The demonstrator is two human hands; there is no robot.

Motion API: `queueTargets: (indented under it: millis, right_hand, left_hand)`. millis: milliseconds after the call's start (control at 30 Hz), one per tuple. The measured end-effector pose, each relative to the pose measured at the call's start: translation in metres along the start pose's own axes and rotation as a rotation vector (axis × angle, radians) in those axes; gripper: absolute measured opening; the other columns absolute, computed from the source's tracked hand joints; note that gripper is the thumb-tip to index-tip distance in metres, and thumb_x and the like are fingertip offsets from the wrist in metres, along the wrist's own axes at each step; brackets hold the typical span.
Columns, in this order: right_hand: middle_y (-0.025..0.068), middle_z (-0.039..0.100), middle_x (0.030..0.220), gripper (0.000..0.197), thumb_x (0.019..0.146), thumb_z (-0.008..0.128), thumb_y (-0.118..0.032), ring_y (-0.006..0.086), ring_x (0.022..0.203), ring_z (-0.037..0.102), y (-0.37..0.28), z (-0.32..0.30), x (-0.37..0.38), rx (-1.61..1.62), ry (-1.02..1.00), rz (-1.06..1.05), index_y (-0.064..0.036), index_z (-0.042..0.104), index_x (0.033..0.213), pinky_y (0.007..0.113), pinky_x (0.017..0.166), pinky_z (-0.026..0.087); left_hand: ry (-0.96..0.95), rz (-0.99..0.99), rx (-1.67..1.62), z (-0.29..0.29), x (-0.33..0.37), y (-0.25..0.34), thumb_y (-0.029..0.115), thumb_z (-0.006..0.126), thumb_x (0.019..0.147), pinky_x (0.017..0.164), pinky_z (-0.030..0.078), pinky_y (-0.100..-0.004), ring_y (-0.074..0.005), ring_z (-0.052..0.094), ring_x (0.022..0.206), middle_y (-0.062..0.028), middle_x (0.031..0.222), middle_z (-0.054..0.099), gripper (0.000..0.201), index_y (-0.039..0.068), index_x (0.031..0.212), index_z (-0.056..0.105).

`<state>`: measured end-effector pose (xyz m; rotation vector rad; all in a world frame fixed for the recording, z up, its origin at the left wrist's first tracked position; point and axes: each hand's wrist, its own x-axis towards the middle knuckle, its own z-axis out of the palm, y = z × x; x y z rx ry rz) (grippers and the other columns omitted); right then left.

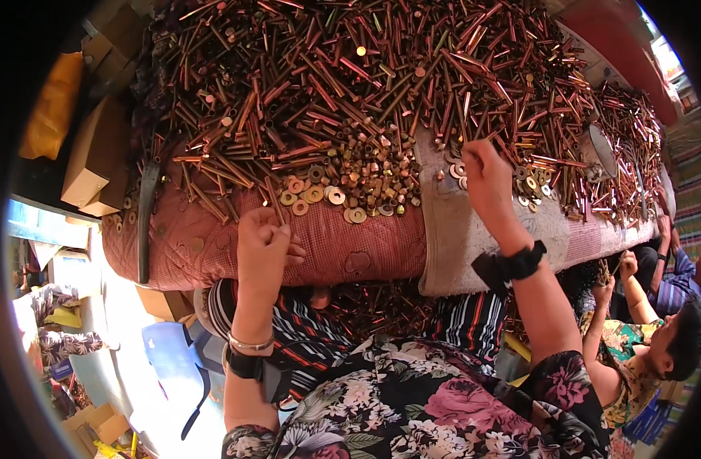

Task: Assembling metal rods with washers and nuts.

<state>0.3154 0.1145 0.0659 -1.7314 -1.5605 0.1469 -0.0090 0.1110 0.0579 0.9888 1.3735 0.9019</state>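
My left hand [263,249] is closed at the front of the padded work surface, its fingers round a thin copper-coloured metal rod [272,193] that points up from them. Whether that is a bolt or a sleeve, I cannot make out. Farther right, my right hand [484,176] is pinched shut at the edge of the metal heap; whatever its fingertips hold is hidden. Between the hands lie a pile of brassy nuts [377,172] and several flat washers [312,194]. More washers [528,183] sit just right of my right hand.
A large heap of coppery bolts and tubes [327,76] covers the far side. Under it are a red quilted cloth [327,252] and a pale towel [453,252]. A long flat metal bar [148,222] lies at left, near cardboard boxes [98,157]. Another person [656,344] works at right.
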Motion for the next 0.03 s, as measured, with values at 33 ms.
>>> queueTargets:
  millis: [33]
  right_hand:
    - [0.0159, 0.061, 0.081, 0.012, 0.084, 0.054, -0.010, 0.0227, 0.074, 0.062, 0.0039, 0.0025, 0.0097, -0.087, 0.056, -0.064, -0.0034, 0.055, 0.094, 0.035, 0.065, 0.047]
  left_hand:
    - [0.006, 0.000, -0.003, -0.0009, 0.0000, -0.0007, 0.014, 0.055, 0.087, 0.054, 0.049, -0.0225, -0.0137, 0.058, 0.062, -0.0058, 0.074, 0.056, 0.036, 0.005, 0.117, 0.037]
